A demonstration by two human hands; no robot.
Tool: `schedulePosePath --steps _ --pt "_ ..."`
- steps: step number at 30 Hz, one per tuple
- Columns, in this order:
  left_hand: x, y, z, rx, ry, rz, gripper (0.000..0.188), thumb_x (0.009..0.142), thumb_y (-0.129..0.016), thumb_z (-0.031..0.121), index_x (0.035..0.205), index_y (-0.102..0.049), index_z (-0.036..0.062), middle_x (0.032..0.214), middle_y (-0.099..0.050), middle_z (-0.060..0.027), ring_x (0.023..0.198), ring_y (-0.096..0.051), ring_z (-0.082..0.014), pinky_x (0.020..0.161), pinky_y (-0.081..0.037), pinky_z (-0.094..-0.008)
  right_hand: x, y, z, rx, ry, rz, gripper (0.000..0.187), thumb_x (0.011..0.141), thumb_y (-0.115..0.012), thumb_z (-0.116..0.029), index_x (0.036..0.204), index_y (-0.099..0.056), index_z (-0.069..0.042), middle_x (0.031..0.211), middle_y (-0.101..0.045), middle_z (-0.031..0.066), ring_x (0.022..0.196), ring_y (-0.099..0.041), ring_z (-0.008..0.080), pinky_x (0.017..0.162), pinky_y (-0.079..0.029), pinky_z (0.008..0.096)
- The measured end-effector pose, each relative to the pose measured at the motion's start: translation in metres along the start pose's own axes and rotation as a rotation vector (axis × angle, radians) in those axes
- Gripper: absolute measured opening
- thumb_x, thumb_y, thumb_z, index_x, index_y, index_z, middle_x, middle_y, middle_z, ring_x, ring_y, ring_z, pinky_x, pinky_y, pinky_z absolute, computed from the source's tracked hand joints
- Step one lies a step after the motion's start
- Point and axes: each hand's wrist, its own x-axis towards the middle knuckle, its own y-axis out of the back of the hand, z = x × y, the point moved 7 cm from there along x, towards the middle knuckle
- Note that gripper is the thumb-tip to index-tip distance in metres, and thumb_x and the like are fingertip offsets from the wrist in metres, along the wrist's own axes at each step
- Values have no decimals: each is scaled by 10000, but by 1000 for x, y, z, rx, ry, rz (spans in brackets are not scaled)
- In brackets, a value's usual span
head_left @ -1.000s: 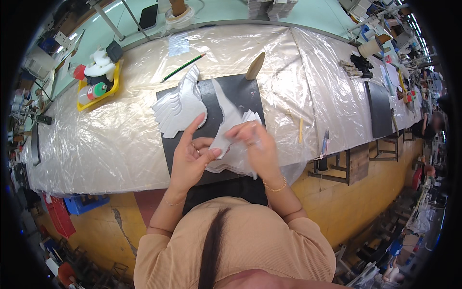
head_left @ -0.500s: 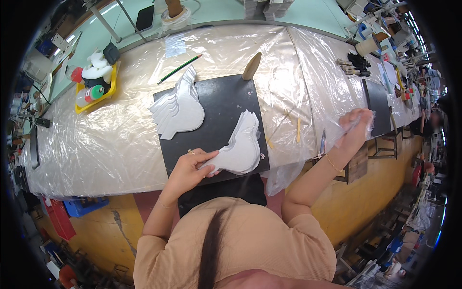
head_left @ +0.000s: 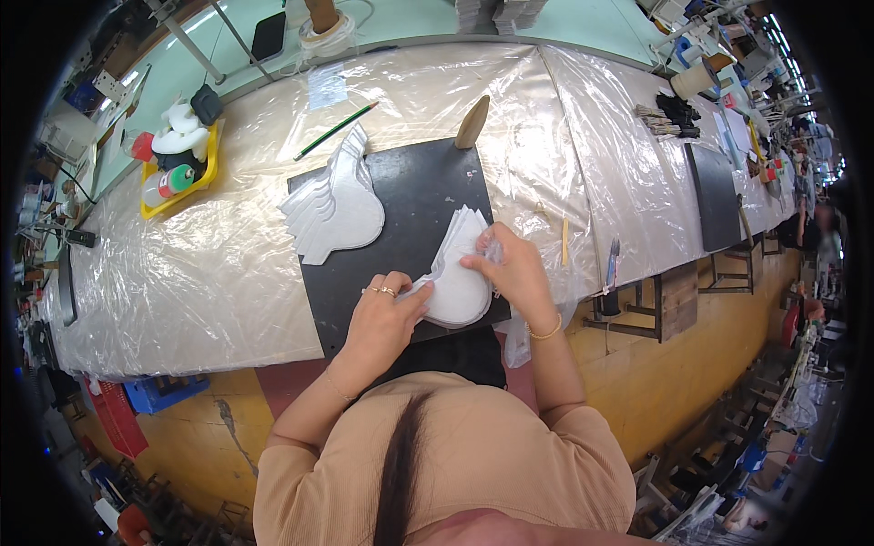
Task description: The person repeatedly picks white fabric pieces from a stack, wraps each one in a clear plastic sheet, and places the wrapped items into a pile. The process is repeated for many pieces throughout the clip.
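Observation:
A stack of white shaped pads (head_left: 458, 289), each with a rounded end and a narrower stem, lies at the near right of a black board (head_left: 410, 187). My left hand (head_left: 382, 314) pinches the stack's left end between thumb and fingers. At its right side, my right hand (head_left: 514, 273) is closed round a crumpled bit of clear plastic film (head_left: 492, 250), thumb over the pads. Whether those fingertips also grip the pads is hard to make out. A second stack of similar white pads (head_left: 350, 214), fanned at its left edge, rests on the board's far left.
A wooden tool (head_left: 472, 123) stands at the board's far right corner. On the plastic-covered table (head_left: 246, 237) are a green pencil (head_left: 335, 132), a yellow stick (head_left: 564, 241), a pen-like tool (head_left: 612, 264) and a yellow basket (head_left: 214, 164) of bottles. Another black board (head_left: 715, 196) lies to the right.
My right hand has come in from the far right, bringing the plastic film to the near stack. The left hand stays at the stack, its fingers slightly shifted.

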Motion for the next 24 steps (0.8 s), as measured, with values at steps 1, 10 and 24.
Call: schedulePosePath --steps 1,10,24 --pt "1 -2 0 0 -10 -9 316 776 -726 87 1090 -688 76 945 -545 -96 818 -516 -261 728 -462 -351 4 8 0 29 39 57 370 730 -817 -232 945 -588 -37 679 -603 63 609 -557 161 605 -461 306" --pt "1 19 -54 -240 253 108 291 781 -744 187 1016 -684 26 974 -593 -131 898 -592 -320 829 -462 -380 8 140 26 195 186 924 170 863 -694 -79 859 -531 -32 856 -647 94 705 -593 166 612 -462 278" --pt "-54 43 -176 -311 828 409 210 759 -761 77 893 -618 3 756 -591 -111 632 -568 -232 649 -488 -335 5 65 -43 352 187 398 155 861 -711 -135 911 -606 -33 792 -621 39 703 -559 97 650 -455 251"
